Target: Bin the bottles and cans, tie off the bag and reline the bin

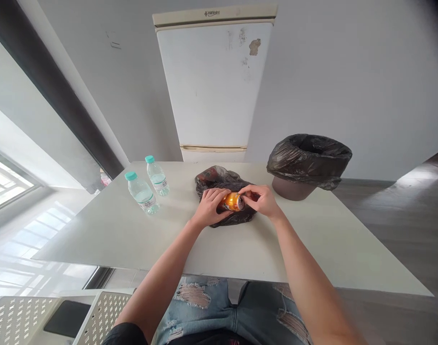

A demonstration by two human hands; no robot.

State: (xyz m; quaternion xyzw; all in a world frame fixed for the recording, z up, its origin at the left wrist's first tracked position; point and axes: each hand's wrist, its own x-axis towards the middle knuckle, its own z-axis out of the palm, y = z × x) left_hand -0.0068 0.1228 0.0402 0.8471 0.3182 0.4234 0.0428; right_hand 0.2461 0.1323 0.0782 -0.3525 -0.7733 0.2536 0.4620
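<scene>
An orange drink can (234, 201) lies tilted on its side over a crumpled black plastic bag (236, 218), its top end facing right. My left hand (211, 208) wraps round the can's body from the left. At the can's top end, the fingers of my right hand (260, 199) are bent and pinched against the rim, near the opening. Whether they grip the tab is too small to tell. Something reddish shows inside the dark bag behind the can, mostly hidden by the plastic.
Two clear water bottles with teal caps, a nearer one (143, 194) and a farther one (157, 177), stand upright at the table's left. A bin (293, 188) lined with a black bag stands at the back right of the white table (161, 244). Behind is a fridge (215, 86).
</scene>
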